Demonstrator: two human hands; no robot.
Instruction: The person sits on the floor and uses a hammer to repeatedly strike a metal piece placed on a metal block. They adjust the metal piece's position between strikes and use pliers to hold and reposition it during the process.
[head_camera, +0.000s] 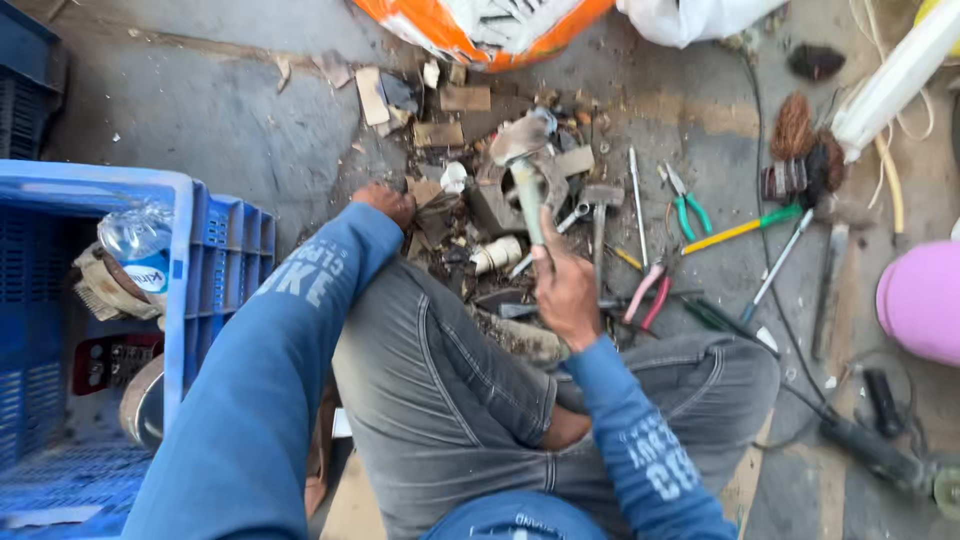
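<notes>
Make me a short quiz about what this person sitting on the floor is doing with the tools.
1. True or false: the right hand grips a hammer by its handle.
2. What does the left hand reach into? A) the blue crate B) the scrap pile on the floor C) the pink bucket
3. What colour are the handles of the pliers lying farthest up among the tools?

Key
1. True; the head is raised over the scraps.
2. B.
3. Green.

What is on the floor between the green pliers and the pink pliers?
In the head view, a thin metal rod lies between the green pliers and the pink pliers, on dusty floor.
</notes>
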